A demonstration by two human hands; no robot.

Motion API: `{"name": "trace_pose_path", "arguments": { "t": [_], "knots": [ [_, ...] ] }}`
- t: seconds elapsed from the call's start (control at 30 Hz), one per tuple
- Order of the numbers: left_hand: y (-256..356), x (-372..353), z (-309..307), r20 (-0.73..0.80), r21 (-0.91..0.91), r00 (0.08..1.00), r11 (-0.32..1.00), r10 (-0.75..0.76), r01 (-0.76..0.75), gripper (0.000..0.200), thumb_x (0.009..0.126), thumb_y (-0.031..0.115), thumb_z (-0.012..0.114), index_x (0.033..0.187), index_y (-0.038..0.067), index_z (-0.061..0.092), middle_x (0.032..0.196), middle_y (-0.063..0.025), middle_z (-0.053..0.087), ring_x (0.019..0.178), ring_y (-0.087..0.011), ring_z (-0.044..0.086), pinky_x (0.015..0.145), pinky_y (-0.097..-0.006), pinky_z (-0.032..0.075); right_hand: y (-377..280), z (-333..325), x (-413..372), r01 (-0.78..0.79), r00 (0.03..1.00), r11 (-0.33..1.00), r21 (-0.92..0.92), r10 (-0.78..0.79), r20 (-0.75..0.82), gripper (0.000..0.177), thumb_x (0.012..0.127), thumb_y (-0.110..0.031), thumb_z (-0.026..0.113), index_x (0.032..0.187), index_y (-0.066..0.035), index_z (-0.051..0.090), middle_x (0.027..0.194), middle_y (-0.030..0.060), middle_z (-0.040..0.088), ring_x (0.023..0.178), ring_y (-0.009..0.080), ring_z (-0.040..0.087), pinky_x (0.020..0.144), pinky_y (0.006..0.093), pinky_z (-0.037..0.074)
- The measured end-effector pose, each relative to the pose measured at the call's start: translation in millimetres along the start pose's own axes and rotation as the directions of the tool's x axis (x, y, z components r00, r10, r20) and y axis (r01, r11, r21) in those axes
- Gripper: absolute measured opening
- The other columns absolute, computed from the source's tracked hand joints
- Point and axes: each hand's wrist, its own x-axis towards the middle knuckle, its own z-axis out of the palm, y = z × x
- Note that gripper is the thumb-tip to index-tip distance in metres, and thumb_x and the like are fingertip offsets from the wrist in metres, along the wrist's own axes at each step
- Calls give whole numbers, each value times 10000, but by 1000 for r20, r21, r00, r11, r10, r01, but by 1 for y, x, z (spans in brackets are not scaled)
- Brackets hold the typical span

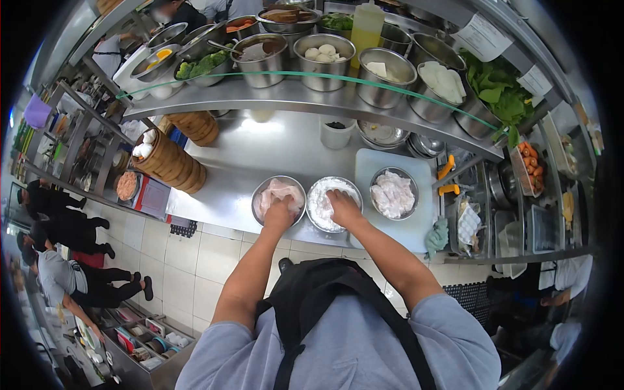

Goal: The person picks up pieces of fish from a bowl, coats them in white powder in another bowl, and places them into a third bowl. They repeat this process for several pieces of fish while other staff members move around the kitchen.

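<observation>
Three metal bowls stand in a row on the counter before me. My left hand (279,213) reaches into the left bowl (255,209), its fingers curled on pale raw meat (281,190); the fingertips are hidden. In the middle bowl (329,229) lies white flour (319,207). My right hand (343,208) is in that flour, fingers bent and dusted white; whatever they grip is covered. To its right, flour-coated pieces of meat (392,193) fill the third bowl (416,207), which sits on a white cutting board (426,170).
Bamboo steamers (170,162) stand at the left. A shelf (292,96) crosses above the counter with bowls of eggs (323,53), broccoli (203,67) and leafy greens (497,91). Orange-handled scissors (447,167) and a cloth (437,238) lie right. Several people stand at the far left.
</observation>
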Motion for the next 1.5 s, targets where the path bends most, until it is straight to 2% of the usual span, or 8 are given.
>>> {"name": "trace_pose_path", "arguments": {
  "t": [0.3,0.47,0.63,0.83,0.97,1.2,1.43,1.5],
  "knots": [
    [-4,8,10,-43,95,995,992,89,-84,462,752,178,753,1173,106,577,1073,-234,615,988,-394,645,814,-477,548,7,-23,26,-293,951,922,254,254,177,510,737,-93,694,1225,-29,564,1227,210,586,1129,384,594,949,457,497],
    [-5,12,19,-86,-20,992,995,97,-99,464,759,192,749,1168,68,567,1068,-244,618,980,-422,642,811,-490,540,0,-15,12,-86,981,993,-76,98,169,469,765,-135,691,1211,-41,584,1201,172,624,1144,344,595,953,452,500],
    [8,9,20,-179,-65,983,996,42,-54,401,780,170,716,1137,43,585,1039,-253,646,938,-455,647,806,-521,530,8,9,10,-131,988,988,-84,137,72,437,764,-119,673,1186,-36,598,1178,174,640,1132,342,600,947,453,504],
    [1,20,23,-198,-165,980,985,8,-41,295,767,131,697,1050,66,644,895,-255,688,844,-431,672,776,-493,545,25,-17,6,-198,975,958,209,215,-58,440,759,-163,660,1191,-77,650,1146,189,675,1050,373,647,912,453,523],
    [-5,20,19,-158,-152,987,988,-16,-9,326,764,171,730,1067,82,648,941,-239,685,911,-430,664,804,-479,547,62,-72,-10,-286,950,746,601,303,76,397,732,-173,666,1106,-46,708,1076,217,702,981,353,687,870,400,534],
    [4,37,13,-79,249,989,963,122,-99,328,836,251,705,1085,47,638,986,-228,683,949,-403,671,832,-488,541,120,-130,-17,-467,872,805,366,488,39,447,745,-200,670,1157,-29,691,1147,232,684,1052,366,666,924,390,514],
    [1,51,11,-38,253,997,966,67,-55,284,845,258,676,1013,30,656,955,-224,700,890,-384,691,807,-478,552,112,-128,-7,-614,767,770,175,634,-97,486,766,-196,666,1219,-24,641,1214,245,644,1134,382,617,998,428,487],
    [-11,56,12,-67,82,992,991,108,-102,313,811,276,686,1007,32,687,918,-223,710,881,-370,696,805,-465,556,111,-122,-4,-611,775,782,126,623,-109,506,776,-193,668,1262,-55,626,1250,218,634,1158,383,603,1001,436,486]
  ]
}}
